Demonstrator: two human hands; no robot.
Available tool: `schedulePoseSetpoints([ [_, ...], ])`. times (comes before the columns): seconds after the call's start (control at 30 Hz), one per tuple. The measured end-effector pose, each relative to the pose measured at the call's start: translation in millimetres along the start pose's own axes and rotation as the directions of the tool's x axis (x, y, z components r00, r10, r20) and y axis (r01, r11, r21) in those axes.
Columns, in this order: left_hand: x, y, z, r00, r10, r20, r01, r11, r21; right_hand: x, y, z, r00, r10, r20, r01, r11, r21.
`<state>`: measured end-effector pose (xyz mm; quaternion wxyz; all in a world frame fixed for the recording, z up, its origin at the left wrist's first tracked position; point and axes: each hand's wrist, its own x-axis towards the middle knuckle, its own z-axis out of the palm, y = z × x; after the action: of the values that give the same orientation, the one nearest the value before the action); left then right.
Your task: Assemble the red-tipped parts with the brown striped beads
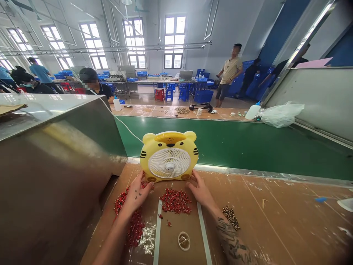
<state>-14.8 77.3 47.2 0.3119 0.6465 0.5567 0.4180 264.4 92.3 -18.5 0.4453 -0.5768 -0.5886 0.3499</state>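
A yellow tiger-shaped desk fan (168, 156) with a white grille stands on the brown workbench (275, 221) directly in front of me. My left hand (138, 192) lies at the fan's lower left, fingers apart, over a scatter of small red components (135, 228). My right hand (200, 189) is at the fan's lower right corner, its fingers at or touching the base and holding nothing visible. Between my hands lies a heap of red components (175, 200). A pile of dark speckled parts (231, 217) sits right of my right wrist.
A steel machine housing (55, 165) fills the left side. A green conveyor belt (220, 147) runs behind the fan, with a white squeeze bottle (253, 111) and plastic bag (281, 114) beyond it. Co-workers (228, 73) and blue crates (204, 95) stand farther back.
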Motion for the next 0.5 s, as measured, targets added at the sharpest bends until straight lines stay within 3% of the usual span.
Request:
schedulePoseSetpoints([
  [0.1, 3.9, -1.7, -5.5, 0.996, -0.01, 0.092, 0.018, 0.997, -0.077, -3.7, -1.9, 1.4, 1.0, 0.016, -0.01, -0.016, 1.0, -0.001],
  [0.17, 1.0, -3.8, -9.3, 0.998, -0.013, 0.064, 0.017, 0.998, -0.065, -6.5, -3.8, 0.2, 0.999, 0.035, -0.016, -0.035, 0.999, 0.0],
  [0.23, -9.5, -5.1, -11.7, 1.0, 0.002, -0.021, 0.0, 0.998, 0.068, -12.5, -6.5, -4.8, 0.998, 0.057, -0.041, -0.057, 0.998, 0.002],
  [0.3, -27.0, -4.1, -11.2, 0.998, 0.047, -0.03, -0.037, 0.964, 0.265, -23.3, -10.1, -13.1, 0.996, 0.057, -0.068, -0.058, 0.998, -0.018],
  [0.37, -47.8, -0.6, -6.0, 0.989, 0.056, 0.14, -0.108, 0.91, 0.401, -38.6, -15.4, -22.0, 0.998, 0.022, -0.052, -0.026, 0.997, -0.077],
  [0.43, -66.9, 4.3, 4.5, 0.934, -0.003, 0.357, -0.175, 0.867, 0.467, -56.1, -21.8, -28.4, 1.0, 0.024, 0.0, -0.024, 0.995, -0.097],
  [0.5, -80.3, 8.1, 18.6, 0.87, -0.062, 0.489, -0.219, 0.84, 0.496, -72.5, -27.8, -30.4, 0.999, 0.025, 0.041, -0.021, 0.995, -0.093],
])
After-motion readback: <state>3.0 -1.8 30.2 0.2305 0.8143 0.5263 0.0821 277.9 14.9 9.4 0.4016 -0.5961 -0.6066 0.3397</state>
